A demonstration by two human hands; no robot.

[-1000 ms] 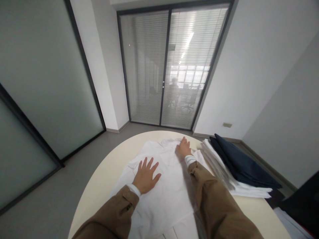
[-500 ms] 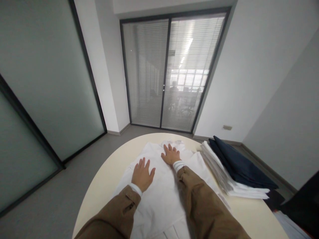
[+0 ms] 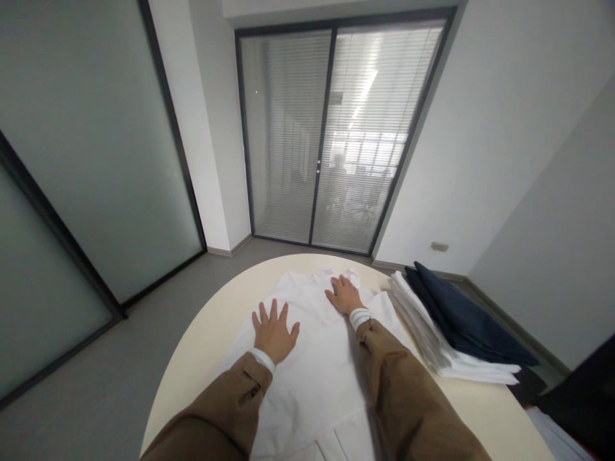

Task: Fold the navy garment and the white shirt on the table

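Note:
A white shirt [image 3: 312,358] lies spread over the round cream table [image 3: 192,365], its collar end toward the far edge. Flat on the left part of the cloth rests my left hand [image 3: 275,333], fingers spread. My right hand [image 3: 344,294] lies farther up, near the collar on the right, with its fingers stretched out and touching the fabric. Neither hand grips anything. Brown sleeves with pale cuffs cover both my forearms and hide some of the shirt.
To the right on the table stands a stack of folded white garments [image 3: 446,358] with a folded navy garment [image 3: 461,314] on top. Beyond the table are a glass door with blinds [image 3: 288,147] and frosted panels [image 3: 96,128]. A dark object [image 3: 586,390] is at lower right.
My right hand has slid to the right across the shirt. My left hand stays nearly in place, its fingers now spread wider.

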